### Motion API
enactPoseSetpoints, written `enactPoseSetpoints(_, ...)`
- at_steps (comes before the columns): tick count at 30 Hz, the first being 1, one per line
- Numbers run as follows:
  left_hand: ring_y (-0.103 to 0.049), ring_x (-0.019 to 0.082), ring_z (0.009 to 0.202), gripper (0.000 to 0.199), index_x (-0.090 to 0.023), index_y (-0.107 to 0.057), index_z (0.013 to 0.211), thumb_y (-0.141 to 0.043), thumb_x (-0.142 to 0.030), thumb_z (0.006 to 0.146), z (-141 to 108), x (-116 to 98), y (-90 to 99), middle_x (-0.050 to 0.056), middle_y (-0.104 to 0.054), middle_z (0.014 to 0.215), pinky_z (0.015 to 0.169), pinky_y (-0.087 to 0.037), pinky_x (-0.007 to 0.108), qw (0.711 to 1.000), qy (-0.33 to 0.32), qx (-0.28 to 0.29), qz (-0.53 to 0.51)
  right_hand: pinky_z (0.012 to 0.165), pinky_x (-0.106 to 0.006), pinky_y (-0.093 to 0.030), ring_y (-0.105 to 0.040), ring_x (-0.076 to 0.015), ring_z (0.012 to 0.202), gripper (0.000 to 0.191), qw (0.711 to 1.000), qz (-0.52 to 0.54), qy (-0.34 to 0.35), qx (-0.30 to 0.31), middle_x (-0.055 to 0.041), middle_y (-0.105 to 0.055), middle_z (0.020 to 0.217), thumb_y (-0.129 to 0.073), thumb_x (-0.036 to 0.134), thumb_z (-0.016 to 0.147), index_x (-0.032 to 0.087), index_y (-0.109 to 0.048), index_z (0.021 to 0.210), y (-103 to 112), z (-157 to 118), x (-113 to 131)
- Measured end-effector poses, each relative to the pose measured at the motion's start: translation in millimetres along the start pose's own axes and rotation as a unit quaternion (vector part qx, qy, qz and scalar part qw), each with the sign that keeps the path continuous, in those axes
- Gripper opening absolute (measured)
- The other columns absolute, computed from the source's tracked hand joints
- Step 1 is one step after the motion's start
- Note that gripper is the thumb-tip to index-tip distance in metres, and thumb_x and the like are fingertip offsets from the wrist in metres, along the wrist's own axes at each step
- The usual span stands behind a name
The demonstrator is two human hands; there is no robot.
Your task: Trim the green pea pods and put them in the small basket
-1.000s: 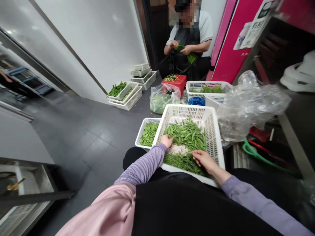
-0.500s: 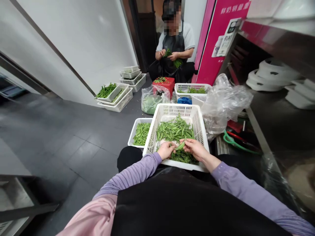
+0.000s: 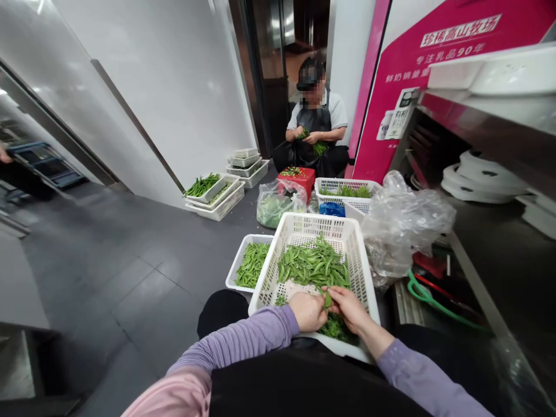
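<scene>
One pod (image 3: 327, 299) is held up over the near end of the big basket (image 3: 359, 269), between the two hands. It is pinched in the fingertips of the right hand (image 3: 350, 307), with thumb and forefinger closed on it. The left hand (image 3: 309, 311) is curled just beside it, back turned to the camera; whether the pod's end is gripped by its fingers cannot be told, as the tips are hidden.

The step in hand is judged to be the trimming of this single pod — an end nipped, perhaps a string drawn off. That reading is suggested by the green scraps (image 3: 336, 329) gathered below the hands, apart from the pile (image 3: 313, 263) of pods toward the far end. More pods are held in the small basket (image 3: 231, 280), set against the big basket's left side.

For the next move, a firm hold on the right and a short pull by the left seem called for, with the waste kept to the scraps. The finished pod would best be placed among the small basket's pods — if those are indeed the trimmed ones, which cannot be confirmed.
</scene>
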State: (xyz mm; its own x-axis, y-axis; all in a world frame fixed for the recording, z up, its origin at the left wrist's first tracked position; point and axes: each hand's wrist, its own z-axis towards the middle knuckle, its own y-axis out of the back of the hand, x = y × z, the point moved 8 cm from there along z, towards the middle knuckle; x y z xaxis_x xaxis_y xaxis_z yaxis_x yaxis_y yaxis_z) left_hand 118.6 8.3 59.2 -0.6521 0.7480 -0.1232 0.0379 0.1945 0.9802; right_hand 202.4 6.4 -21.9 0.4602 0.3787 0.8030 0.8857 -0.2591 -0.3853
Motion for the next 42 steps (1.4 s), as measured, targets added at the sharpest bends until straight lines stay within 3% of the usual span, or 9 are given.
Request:
enactPoseSetpoints(4, -0.061, 0.020, 0.070, 0.028, -0.014, -0.058, 0.086, -0.037, -0.030, 0.078, -3, 1, -5.8, 0.010, -0.064, 0.078, 0.065, -0.047, 0.029, 0.999, -0.010, 0.037, 0.011, 0.040, -0.017, -0.044, -0.049, -0.0065, 0.044, 0.008, 0.999, -0.038, 0.004, -0.017, 0.0001, -0.056, 0.056, -0.056, 0.015, 0.074, 0.015, -0.062, 0.069, -1, 0, 0)
enactPoseSetpoints(11, -0.059, 0.016, 0.071, 0.027, -0.017, -0.057, 0.091, -0.034, -0.028, 0.082, -14, -10, -12.3, 0.007, -0.063, 0.081, 0.068, -0.044, 0.026, 0.990, -0.069, 0.120, -0.041, 0.044, -0.018, -0.046, -0.053, -0.0076, 0.047, 0.010, 0.993, -0.062, -0.064, 0.072, -0.0022, -0.060, 0.059, -0.054, 0.014, 0.075, 0.012, -0.063, 0.077, -8, -9, -14)
enactPoseSetpoints(16, -0.056, 0.013, 0.066, 0.023, -0.019, -0.062, 0.084, -0.041, -0.027, 0.078, -13, -9, -7.6, 0.002, -0.062, 0.072, 0.067, -0.042, 0.021, 0.987, -0.059, 0.097, -0.110, 0.043, -0.017, -0.044, -0.053, -0.0078, 0.047, 0.012, 0.985, -0.056, -0.080, 0.141, -0.0029, -0.060, 0.057, -0.056, 0.017, 0.074, 0.011, -0.064, 0.080, -16, -15, -13)
enactPoseSetpoints(21, -0.051, 0.010, 0.058, 0.027, -0.015, -0.064, 0.078, -0.040, -0.026, 0.076, 3, 49, -15.2, 0.000, -0.058, 0.061, 0.059, -0.040, 0.019, 0.972, 0.089, 0.054, -0.211, 0.043, -0.020, -0.044, -0.048, -0.0069, 0.044, 0.014, 0.962, -0.065, -0.120, 0.237, 0.0001, -0.055, 0.057, -0.062, 0.020, 0.070, 0.011, -0.064, 0.080, -29, -27, -11)
enactPoseSetpoints(27, -0.056, 0.014, 0.069, 0.027, -0.016, -0.063, 0.085, -0.041, -0.030, 0.078, 8, 108, -10.8, 0.004, -0.062, 0.073, 0.066, -0.041, 0.023, 0.968, 0.233, 0.018, -0.094, 0.050, -0.026, -0.049, -0.049, -0.0082, 0.049, 0.013, 0.971, -0.042, -0.142, 0.186, 0.0007, -0.052, 0.060, -0.058, 0.019, 0.072, 0.012, -0.062, 0.083, -24, -25, -3)
enactPoseSetpoints(29, -0.057, 0.015, 0.072, 0.031, -0.019, -0.056, 0.104, -0.042, -0.030, 0.078, 8, 95, -5.2, 0.004, -0.063, 0.079, 0.068, -0.042, 0.024, 0.980, 0.190, 0.012, -0.062, 0.047, -0.025, -0.047, -0.048, -0.0085, 0.048, 0.011, 0.974, -0.041, -0.143, 0.173, 0.0012, -0.050, 0.058, -0.057, 0.018, 0.072, 0.012, -0.060, 0.081, -21, -23, -1)
enactPoseSetpoints(32, -0.057, 0.017, 0.078, 0.044, -0.021, -0.040, 0.122, -0.044, -0.033, 0.079, 8, 46, 1.6, 0.006, -0.062, 0.086, 0.071, -0.043, 0.027, 0.999, 0.030, -0.005, -0.010, 0.037, -0.019, -0.035, -0.040, -0.0059, 0.041, 0.007, 0.974, -0.049, -0.149, 0.160, 0.0033, -0.045, 0.054, -0.056, 0.018, 0.069, 0.013, -0.056, 0.074, -18, -21, -3)
enactPoseSetpoints(37, -0.057, 0.019, 0.078, 0.023, -0.013, -0.058, 0.089, -0.039, -0.025, 0.081, 9, 2, -6.7, 0.011, -0.060, 0.080, 0.070, -0.043, 0.030, 0.991, -0.113, 0.030, 0.071, 0.035, -0.018, -0.021, -0.028, -0.0040, 0.036, 0.017, 0.963, -0.157, -0.105, 0.192, 0.0069, -0.037, 0.049, -0.053, 0.028, 0.070, 0.017, -0.045, 0.062, -20, -22, -3)
enactPoseSetpoints(42, -0.054, 0.012, 0.061, 0.020, -0.016, -0.061, 0.075, -0.046, -0.029, 0.077, 13, 12, -15.6, 0.003, -0.058, 0.064, 0.061, -0.042, 0.023, 0.973, -0.130, 0.158, -0.110, 0.050, -0.023, -0.034, -0.044, -0.0098, 0.049, 0.023, 0.853, -0.442, 0.134, 0.244, 0.0027, -0.049, 0.053, -0.046, 0.034, 0.078, 0.018, -0.054, 0.065, -36, -32, 20)
